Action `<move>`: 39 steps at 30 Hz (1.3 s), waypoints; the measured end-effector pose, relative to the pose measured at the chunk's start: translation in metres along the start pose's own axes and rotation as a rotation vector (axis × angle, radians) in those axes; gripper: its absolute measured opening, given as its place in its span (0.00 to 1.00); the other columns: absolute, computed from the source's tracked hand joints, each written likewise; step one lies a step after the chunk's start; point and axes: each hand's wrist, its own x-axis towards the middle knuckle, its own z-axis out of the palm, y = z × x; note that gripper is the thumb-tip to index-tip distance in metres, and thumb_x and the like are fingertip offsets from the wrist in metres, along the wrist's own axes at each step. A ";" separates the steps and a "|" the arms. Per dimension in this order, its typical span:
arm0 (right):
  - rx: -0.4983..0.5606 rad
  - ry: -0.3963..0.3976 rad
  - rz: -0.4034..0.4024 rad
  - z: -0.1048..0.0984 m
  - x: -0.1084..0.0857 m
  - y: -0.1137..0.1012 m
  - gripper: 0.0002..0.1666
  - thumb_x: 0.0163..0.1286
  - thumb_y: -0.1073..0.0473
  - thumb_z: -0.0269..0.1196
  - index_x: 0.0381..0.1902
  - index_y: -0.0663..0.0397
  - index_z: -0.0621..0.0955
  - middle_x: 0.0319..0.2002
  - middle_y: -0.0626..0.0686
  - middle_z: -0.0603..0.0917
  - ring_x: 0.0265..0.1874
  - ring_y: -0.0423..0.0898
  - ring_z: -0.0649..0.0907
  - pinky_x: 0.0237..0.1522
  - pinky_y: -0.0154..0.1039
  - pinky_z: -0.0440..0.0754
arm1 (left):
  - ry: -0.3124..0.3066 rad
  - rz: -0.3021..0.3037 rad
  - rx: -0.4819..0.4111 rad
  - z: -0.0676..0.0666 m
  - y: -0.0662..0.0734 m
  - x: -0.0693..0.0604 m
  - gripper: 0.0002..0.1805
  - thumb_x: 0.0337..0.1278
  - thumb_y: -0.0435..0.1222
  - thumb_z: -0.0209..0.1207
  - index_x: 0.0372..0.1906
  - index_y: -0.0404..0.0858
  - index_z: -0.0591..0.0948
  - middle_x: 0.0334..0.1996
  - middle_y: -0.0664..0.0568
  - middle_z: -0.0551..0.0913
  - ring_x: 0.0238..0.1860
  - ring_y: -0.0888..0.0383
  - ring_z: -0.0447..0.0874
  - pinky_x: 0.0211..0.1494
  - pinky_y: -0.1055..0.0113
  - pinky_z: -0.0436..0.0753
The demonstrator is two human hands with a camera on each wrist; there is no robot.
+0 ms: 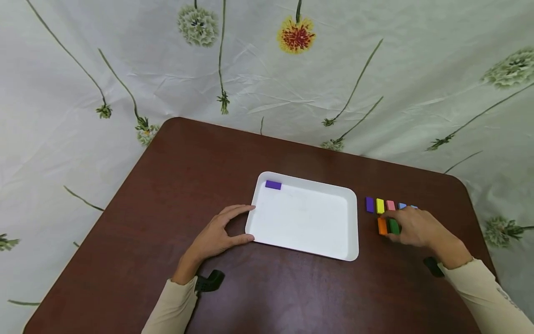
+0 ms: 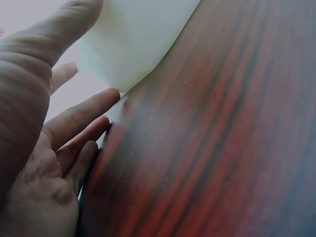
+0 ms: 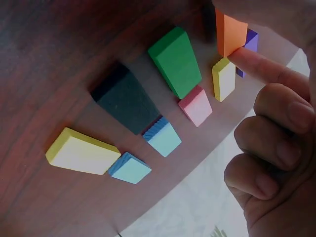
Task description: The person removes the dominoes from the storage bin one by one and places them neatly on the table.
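A white tray [image 1: 304, 218] lies on the table with a purple block [image 1: 273, 185] in its far left corner. My left hand [image 1: 219, 234] is at the tray's left side, fingers and thumb spread and touching its edge. To the right of the tray, my right hand [image 1: 413, 227] pinches an orange block [image 3: 231, 32] between index finger and thumb, one at each end. Beside it lie a green block [image 3: 176, 63], a black block [image 3: 127, 98] and a yellow block [image 3: 81, 152]. The right hand's other fingers are curled in the right wrist view.
Farther back runs a row of blocks: purple [image 1: 370, 204], yellow [image 1: 380, 206], pink [image 3: 196, 106] and two blue ones, one blue block [image 3: 163, 137] beside the other. The dark brown table [image 1: 200, 162] ends at a floral cloth [image 1: 258, 69].
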 end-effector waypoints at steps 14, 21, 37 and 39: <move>-0.007 0.008 0.005 0.006 0.001 0.004 0.32 0.56 0.49 0.76 0.55 0.59 0.83 0.30 0.48 0.80 0.26 0.45 0.73 0.23 0.37 0.70 | -0.005 0.002 -0.001 0.000 0.000 0.001 0.39 0.51 0.52 0.73 0.70 0.57 0.73 0.68 0.56 0.73 0.71 0.51 0.67 0.70 0.43 0.67; -0.009 -0.002 0.015 0.007 0.002 0.005 0.34 0.56 0.49 0.76 0.57 0.60 0.82 0.31 0.50 0.81 0.26 0.46 0.73 0.24 0.39 0.73 | -0.006 0.002 0.001 0.000 -0.001 0.001 0.39 0.51 0.52 0.73 0.70 0.57 0.73 0.68 0.57 0.73 0.71 0.52 0.66 0.70 0.43 0.67; -0.002 0.004 0.034 0.010 0.001 0.005 0.34 0.56 0.50 0.76 0.58 0.61 0.82 0.32 0.51 0.81 0.27 0.46 0.73 0.23 0.37 0.70 | -0.001 0.009 -0.008 0.000 0.000 0.001 0.38 0.51 0.51 0.74 0.69 0.58 0.74 0.67 0.57 0.73 0.71 0.52 0.67 0.70 0.44 0.67; -0.006 0.005 0.038 0.010 0.001 0.005 0.35 0.56 0.50 0.76 0.58 0.61 0.81 0.31 0.51 0.80 0.27 0.47 0.73 0.23 0.37 0.70 | -0.001 0.010 -0.005 0.000 0.000 0.001 0.38 0.51 0.52 0.73 0.69 0.58 0.74 0.67 0.58 0.73 0.71 0.52 0.67 0.70 0.44 0.67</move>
